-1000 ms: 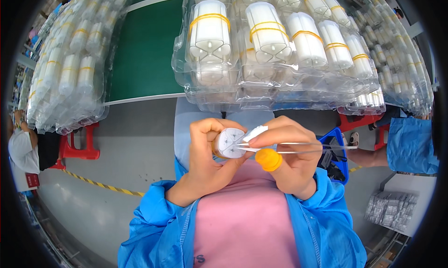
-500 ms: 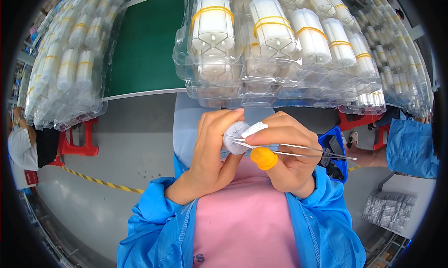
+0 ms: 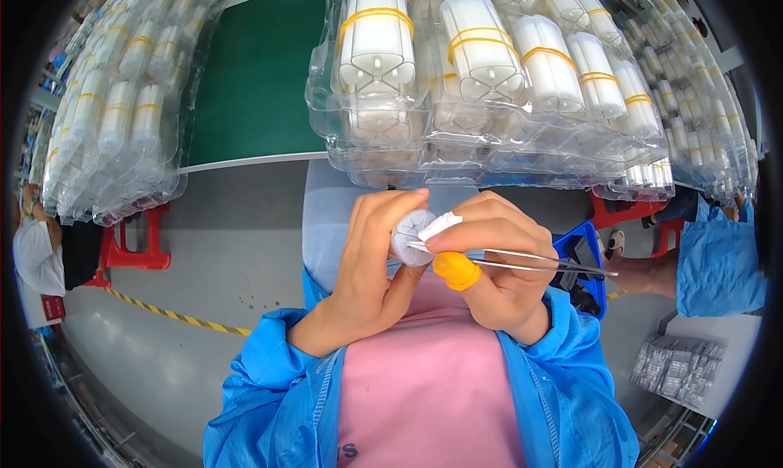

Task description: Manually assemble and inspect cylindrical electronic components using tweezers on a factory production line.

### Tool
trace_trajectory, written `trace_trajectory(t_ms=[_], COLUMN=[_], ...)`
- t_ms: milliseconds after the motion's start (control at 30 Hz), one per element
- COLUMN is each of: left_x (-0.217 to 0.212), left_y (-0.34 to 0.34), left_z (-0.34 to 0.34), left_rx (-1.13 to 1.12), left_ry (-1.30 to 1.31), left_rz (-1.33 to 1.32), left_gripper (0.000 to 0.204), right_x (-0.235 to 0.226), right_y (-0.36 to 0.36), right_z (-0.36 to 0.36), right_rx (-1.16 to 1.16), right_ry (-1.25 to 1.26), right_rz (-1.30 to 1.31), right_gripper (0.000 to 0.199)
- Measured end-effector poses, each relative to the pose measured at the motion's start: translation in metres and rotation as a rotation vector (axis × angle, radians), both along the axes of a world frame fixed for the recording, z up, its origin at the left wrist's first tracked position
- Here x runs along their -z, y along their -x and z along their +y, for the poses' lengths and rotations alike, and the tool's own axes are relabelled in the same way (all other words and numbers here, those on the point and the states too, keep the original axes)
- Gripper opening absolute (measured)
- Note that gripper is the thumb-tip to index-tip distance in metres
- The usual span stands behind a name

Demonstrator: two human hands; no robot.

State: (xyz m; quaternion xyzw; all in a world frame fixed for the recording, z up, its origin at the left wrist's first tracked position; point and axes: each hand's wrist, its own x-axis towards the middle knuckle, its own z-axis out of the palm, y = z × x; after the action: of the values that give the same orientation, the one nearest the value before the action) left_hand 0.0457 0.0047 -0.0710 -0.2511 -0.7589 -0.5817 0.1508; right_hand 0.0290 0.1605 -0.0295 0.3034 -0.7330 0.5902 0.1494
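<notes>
My left hand (image 3: 371, 252) is wrapped around a white cylinder (image 3: 410, 238), whose round end with folded segments faces up toward me. Between the thumb and fingers of my right hand (image 3: 506, 260) are metal tweezers (image 3: 563, 264), their tips at the cylinder's end. How deep the tips reach inside I cannot tell. White wrapping covers my right index fingertip, and a yellow finger cot (image 3: 456, 270) covers the thumb. Just beyond my hands, clear plastic trays (image 3: 489, 142) hold white cylinders (image 3: 377, 48) bound with yellow rubber bands.
More stacked trays (image 3: 114, 134) stand at the left, beside a green work surface (image 3: 254, 77). A blue bin (image 3: 599, 293) with dark items lies right of my right hand. Red stools (image 3: 137, 244) are on the floor. Other people sit at both sides; one wears a blue garment (image 3: 718, 260).
My right hand and the tweezers have shifted very slightly left, toward the cylinder. My left hand keeps its grip in nearly the same place.
</notes>
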Motion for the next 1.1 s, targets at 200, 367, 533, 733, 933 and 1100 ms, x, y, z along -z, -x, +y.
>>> trace_trajectory(t_ms=[200,367,533,733,933,1100], left_x=[-0.001,0.000,-0.002,0.001,-0.002,-0.004], left_y=[-0.002,0.000,-0.001,0.006,0.001,0.000], left_z=[-0.001,-0.001,-0.001,-0.004,-0.005,-0.003], left_rx=[0.011,0.016,0.007,-0.052,-0.005,0.045], left_ry=[-0.005,-0.004,0.009,0.180,0.035,-0.047], left_rz=[-0.028,-0.013,-0.033,0.093,-0.013,-0.057], left_gripper=[0.057,0.058,0.059,0.061,0.055,0.051], right_x=[-0.001,-0.001,-0.001,-0.013,-0.003,-0.003], right_y=[-0.002,-0.001,0.002,0.001,0.003,0.006], right_z=[0.001,0.000,-0.003,-0.004,0.006,0.008], right_rx=[-0.006,0.013,0.004,0.011,-0.048,-0.013], right_ry=[0.035,0.000,-0.046,-0.276,0.057,0.014], right_rz=[-0.022,-0.015,0.023,0.116,-0.074,0.003], right_gripper=[0.017,0.016,0.018,0.018,0.016,0.017])
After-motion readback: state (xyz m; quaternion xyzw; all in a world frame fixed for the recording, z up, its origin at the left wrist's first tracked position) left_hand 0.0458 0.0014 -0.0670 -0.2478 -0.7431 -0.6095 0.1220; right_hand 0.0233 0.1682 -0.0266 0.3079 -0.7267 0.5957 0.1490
